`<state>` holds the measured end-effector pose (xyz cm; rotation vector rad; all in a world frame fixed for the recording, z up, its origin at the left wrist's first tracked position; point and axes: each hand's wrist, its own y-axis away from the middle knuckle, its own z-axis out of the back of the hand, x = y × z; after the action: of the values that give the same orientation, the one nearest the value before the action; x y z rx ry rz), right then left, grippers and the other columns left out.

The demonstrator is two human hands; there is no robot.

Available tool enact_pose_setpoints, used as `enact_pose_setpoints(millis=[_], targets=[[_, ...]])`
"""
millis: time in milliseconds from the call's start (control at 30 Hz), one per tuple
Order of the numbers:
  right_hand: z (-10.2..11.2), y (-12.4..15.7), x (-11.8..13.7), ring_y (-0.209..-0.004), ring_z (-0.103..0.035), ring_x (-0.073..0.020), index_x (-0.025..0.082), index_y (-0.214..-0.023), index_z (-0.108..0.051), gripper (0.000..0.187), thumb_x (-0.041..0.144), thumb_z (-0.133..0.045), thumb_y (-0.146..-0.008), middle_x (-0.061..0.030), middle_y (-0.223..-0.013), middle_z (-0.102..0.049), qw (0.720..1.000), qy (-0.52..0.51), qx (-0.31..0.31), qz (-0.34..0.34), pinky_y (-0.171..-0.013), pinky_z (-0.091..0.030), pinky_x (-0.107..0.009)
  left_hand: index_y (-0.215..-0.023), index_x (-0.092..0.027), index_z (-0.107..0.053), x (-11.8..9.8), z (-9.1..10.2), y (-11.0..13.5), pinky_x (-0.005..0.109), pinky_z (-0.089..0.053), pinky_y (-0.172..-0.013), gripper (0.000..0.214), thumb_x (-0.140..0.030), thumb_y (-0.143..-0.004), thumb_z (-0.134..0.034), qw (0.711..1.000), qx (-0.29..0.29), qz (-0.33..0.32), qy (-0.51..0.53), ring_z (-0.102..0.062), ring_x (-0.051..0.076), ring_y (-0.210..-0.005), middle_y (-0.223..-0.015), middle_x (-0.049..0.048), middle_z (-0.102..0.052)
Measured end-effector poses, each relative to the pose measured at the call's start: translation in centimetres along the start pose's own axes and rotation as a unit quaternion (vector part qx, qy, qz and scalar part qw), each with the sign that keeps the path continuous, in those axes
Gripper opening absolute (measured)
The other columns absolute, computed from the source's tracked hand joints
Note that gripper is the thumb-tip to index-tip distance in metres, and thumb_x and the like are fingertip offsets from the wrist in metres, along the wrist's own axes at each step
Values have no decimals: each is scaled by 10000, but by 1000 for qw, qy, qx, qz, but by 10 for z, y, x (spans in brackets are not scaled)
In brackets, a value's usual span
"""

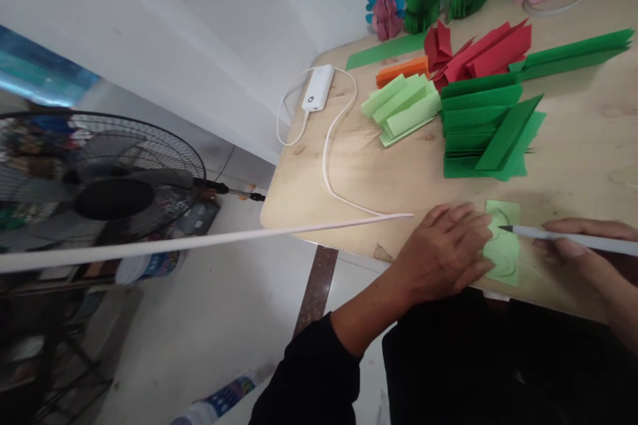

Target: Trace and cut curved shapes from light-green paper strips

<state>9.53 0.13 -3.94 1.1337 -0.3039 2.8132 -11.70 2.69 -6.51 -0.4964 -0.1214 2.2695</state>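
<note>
A small light green paper strip [507, 252] lies near the table's front edge, with curved dark outlines drawn on it. My left hand [446, 255] rests palm down over the strip's left side, fingers lying on the paper and the tabletop. Between the fingers of my right hand [583, 255] is a white-barrelled pencil [558, 235], held almost level. Its dark tip is over the upper part of the strip; whether it touches the paper I cannot tell.
Folded green paper [483, 119], light green paper [403, 108], red paper [493, 53] and orange paper [403, 71] lie farther back on the table [369, 172]. A white power bank [318, 88] trails a cable. Paper figures [423, 1] stand by the wall. Left of the table is a fan [114, 196].
</note>
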Motion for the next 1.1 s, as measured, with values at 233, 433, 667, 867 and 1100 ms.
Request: enact_pose_setpoints(millis=[233, 433, 667, 867, 1100], targets=[[-4, -8, 13, -544, -567, -212, 328, -605, -617, 438, 749, -512, -658, -10, -665, -655, 999, -6, -10, -53, -528, -453, -400, -1113, -126, -594, -1, 1, 1, 413, -281, -1144, 385, -406, -958, -380, 1000, -9, -3, -1, -391, 231, -1354, -1368, 71, -555], [-8, -5, 17, -681, -652, -233, 315, -671, -669, 433, 703, -486, -732, -18, -751, -715, 1000, -10, -11, 22, -633, -511, -408, -1111, -124, -600, -1, 3, 0, 414, -277, -1146, 379, -399, -955, -392, 1000, 0, -3, -6, -387, 230, -1355, -1367, 71, -554], [-9, -7, 14, -651, -655, -224, 305, -679, -676, 452, 698, -465, -749, -17, -731, -713, 999, -10, -9, 34, -631, -532, -398, -1115, -134, -614, -1, 5, 0, 419, -274, -1138, 382, -390, -961, -375, 999, 27, -7, -21, -372, 233, -1369, -1391, 89, -529], [-16, -3, 4, -688, -663, -217, 294, -724, -664, 397, 644, -484, -776, -17, -750, -706, 999, -23, 16, 21, -677, -544, -376, -1091, -134, -629, -2, 6, 0, 423, -265, -1143, 392, -390, -966, -359, 1000, 16, -5, -21, -394, 250, -1355, -1375, 67, -550], [-19, 0, 0, -700, -674, -218, 309, -746, -657, 352, 628, -510, -766, -3, -774, -710, 999, -31, 35, 8, -699, -555, -379, -1098, -172, -630, -3, 7, 0, 426, -261, -1137, 349, -369, -964, -376, 999, 20, -3, -24, -396, 238, -1349, -1369, 50, -551]])
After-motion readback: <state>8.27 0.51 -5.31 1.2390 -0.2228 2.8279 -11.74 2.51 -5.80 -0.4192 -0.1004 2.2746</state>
